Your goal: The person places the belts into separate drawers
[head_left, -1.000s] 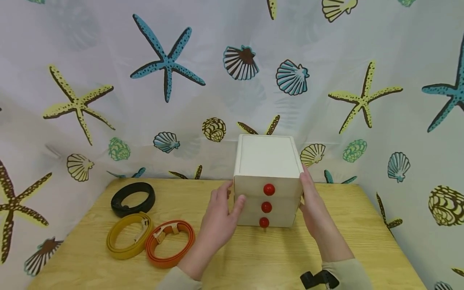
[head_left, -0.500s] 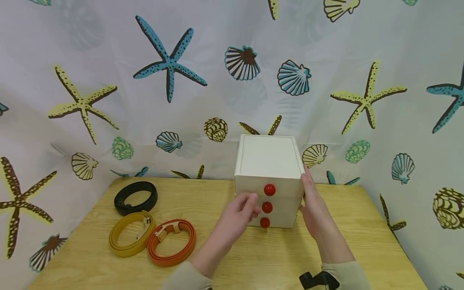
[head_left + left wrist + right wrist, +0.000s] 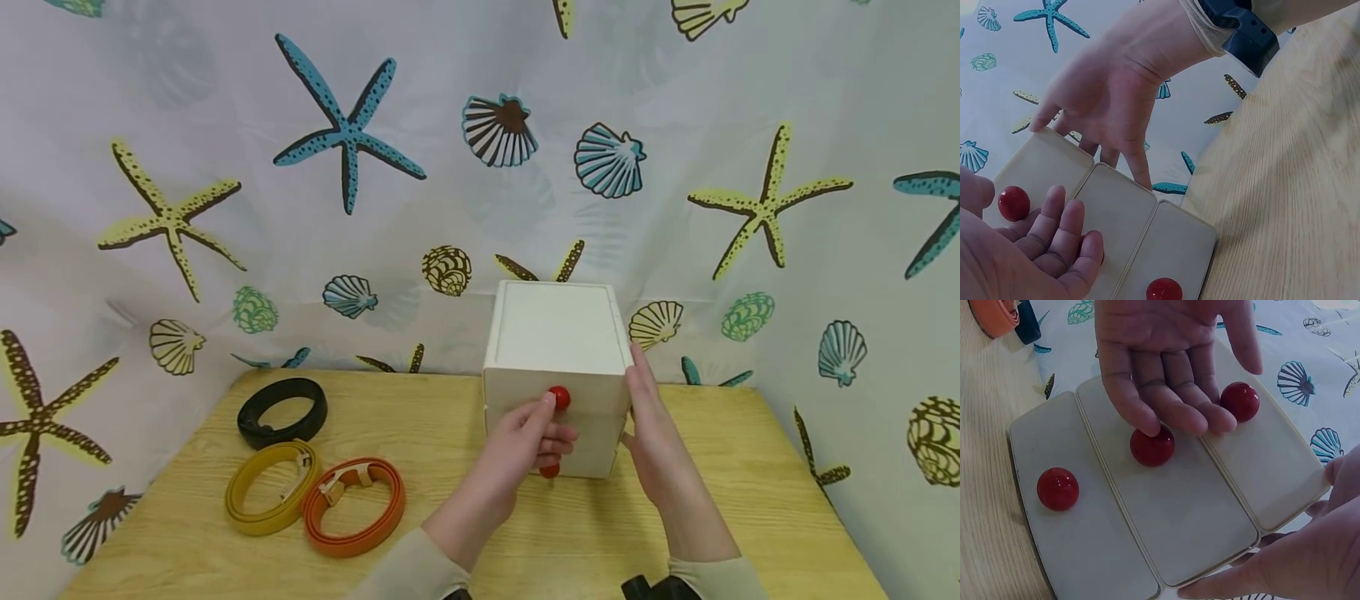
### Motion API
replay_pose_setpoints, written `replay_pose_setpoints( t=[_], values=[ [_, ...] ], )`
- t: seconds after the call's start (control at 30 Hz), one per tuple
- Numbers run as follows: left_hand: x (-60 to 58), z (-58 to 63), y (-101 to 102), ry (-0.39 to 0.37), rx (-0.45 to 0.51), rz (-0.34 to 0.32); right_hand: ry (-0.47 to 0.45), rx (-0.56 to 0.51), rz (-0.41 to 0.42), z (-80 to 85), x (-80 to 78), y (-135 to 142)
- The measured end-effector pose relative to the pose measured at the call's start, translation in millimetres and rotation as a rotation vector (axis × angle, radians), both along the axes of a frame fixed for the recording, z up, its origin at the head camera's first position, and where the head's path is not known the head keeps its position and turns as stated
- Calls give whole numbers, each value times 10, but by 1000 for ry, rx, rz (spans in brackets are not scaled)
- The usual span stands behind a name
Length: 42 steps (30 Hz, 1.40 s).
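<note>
A small white chest of drawers (image 3: 558, 327) stands on the table, with red round knobs down its front. My left hand (image 3: 516, 454) is in front of it at the top knob (image 3: 560, 397). In the right wrist view the fingers are half bent beside that knob (image 3: 1240, 402), and the thumb stands apart from it. The middle knob (image 3: 1152, 447) is just under the fingertips; the head view hides it behind the hand. My right hand (image 3: 662, 458) rests along the chest's right side, its fingers fairly straight. The bottom knob (image 3: 550, 471) shows below my left hand.
Left of the chest lie three coiled belts: a black one (image 3: 315, 417) at the back, a yellow one (image 3: 234, 504) and an orange one (image 3: 358, 546) nearer. A patterned sheet (image 3: 375, 225) hangs behind and beside the wooden table (image 3: 600, 558).
My left hand has left the chest's left side and moved right across its front to the top knob. The right hand has stayed on the right side.
</note>
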<state>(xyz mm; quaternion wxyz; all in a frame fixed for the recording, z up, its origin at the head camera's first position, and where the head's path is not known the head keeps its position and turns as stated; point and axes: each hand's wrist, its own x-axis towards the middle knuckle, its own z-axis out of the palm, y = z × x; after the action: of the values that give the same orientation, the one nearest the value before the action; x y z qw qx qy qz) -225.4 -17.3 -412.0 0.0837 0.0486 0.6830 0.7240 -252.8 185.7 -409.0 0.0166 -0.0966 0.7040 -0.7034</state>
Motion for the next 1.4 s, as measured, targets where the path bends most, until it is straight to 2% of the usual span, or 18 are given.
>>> replay_pose_setpoints(
  t=[0.23, 0.53, 0.77, 1.03, 1.4],
  values=[
    [-48, 6, 72, -25, 38, 48, 57, 31, 10, 23, 11, 31],
    [-50, 15, 120, -54, 82, 51, 51, 31, 51, -8, 8, 130],
    [-55, 16, 136, -89, 118, 71, 46, 65, 50, -10, 5, 144],
    [23, 14, 130, -116, 129, 83, 37, 66, 32, -20, 6, 135],
    [177, -2, 87, -93, 159, 47, 37, 57, 37, -15, 14, 135]
  ],
)
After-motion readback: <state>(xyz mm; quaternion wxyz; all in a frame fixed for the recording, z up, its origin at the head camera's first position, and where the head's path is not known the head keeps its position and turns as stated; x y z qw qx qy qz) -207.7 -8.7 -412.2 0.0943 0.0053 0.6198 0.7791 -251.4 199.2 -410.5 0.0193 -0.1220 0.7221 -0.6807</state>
